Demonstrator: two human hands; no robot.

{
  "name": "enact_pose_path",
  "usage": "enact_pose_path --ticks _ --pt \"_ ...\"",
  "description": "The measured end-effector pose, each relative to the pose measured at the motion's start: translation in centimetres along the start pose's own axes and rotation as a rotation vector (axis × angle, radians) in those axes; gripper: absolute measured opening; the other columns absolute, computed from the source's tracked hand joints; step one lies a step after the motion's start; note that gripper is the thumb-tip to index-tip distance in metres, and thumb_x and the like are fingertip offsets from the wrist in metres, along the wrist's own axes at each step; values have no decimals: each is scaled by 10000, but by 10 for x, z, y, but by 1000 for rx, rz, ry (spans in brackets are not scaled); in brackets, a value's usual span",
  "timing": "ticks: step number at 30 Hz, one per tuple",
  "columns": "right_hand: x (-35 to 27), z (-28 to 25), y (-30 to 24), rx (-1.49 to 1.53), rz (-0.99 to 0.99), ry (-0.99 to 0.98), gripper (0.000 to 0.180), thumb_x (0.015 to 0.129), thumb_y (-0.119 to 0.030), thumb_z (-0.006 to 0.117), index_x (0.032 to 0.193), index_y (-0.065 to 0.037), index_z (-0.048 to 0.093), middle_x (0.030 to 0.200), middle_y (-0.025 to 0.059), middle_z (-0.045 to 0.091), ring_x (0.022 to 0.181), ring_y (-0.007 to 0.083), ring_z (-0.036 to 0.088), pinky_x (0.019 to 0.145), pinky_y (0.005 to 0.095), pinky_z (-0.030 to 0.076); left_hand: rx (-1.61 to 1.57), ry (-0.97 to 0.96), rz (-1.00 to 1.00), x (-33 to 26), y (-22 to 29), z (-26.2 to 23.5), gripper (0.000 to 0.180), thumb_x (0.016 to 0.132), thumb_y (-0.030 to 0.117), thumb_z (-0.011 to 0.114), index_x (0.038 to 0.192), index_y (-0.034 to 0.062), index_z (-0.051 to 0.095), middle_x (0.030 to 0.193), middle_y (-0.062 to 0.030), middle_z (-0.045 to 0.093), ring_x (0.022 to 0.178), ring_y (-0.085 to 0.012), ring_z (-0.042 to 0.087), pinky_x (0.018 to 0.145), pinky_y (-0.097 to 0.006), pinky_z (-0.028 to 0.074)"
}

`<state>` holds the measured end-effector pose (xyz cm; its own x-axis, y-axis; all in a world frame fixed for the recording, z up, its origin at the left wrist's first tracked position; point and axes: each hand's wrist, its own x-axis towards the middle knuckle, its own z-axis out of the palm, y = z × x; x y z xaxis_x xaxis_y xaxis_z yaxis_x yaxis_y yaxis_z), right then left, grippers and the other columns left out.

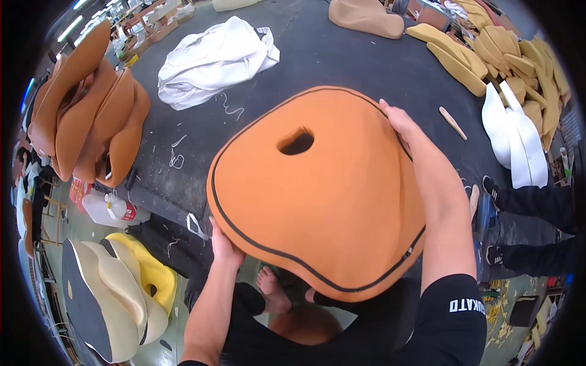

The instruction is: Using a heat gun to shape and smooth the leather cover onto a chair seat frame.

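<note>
An orange-brown seat cushion [348,189] with a rounded, wavy outline is held up in front of me, tilted above the near edge of the dark table. It has an oval hole towards its far left part, and a black line runs along its rim, with what looks like a zip pull at the lower right. My left hand [226,245] grips the cushion's lower left edge, its fingers mostly hidden underneath. My right hand [400,120] is closed on the upper right edge, with fingertips showing beyond the rim.
White cloth [217,61] lies crumpled on the dark table [317,58]. Brown cushions [91,116] are stacked at left, cream and yellow ones [122,287] below. Tan foam pieces [519,64] and white pieces [517,143] sit at right, near another person's dark-clothed legs [534,207].
</note>
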<state>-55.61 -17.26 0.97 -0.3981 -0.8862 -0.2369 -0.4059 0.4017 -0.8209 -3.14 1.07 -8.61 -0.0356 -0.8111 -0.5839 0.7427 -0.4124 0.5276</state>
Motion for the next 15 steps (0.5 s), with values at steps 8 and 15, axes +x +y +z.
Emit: enact_pose_path --ticks 8,15 --pt "45 -80 5 105 69 200 898 916 -731 681 1369 45 669 1377 200 676 1298 321 615 1123 449 454 14 -85 79 14 37 91 618 1110 544 367 1493 94 548 1473 -131 622 1313 -335 620 1099 -518 520" --pt "-108 -218 -83 723 -208 245 850 977 -854 366 1176 -74 639 874 0 670 979 213 631 870 474 501 213 -278 822 13 174 259 484 1143 409 413 1428 51 570 1359 -92 677 1223 -248 663 1061 -391 529"
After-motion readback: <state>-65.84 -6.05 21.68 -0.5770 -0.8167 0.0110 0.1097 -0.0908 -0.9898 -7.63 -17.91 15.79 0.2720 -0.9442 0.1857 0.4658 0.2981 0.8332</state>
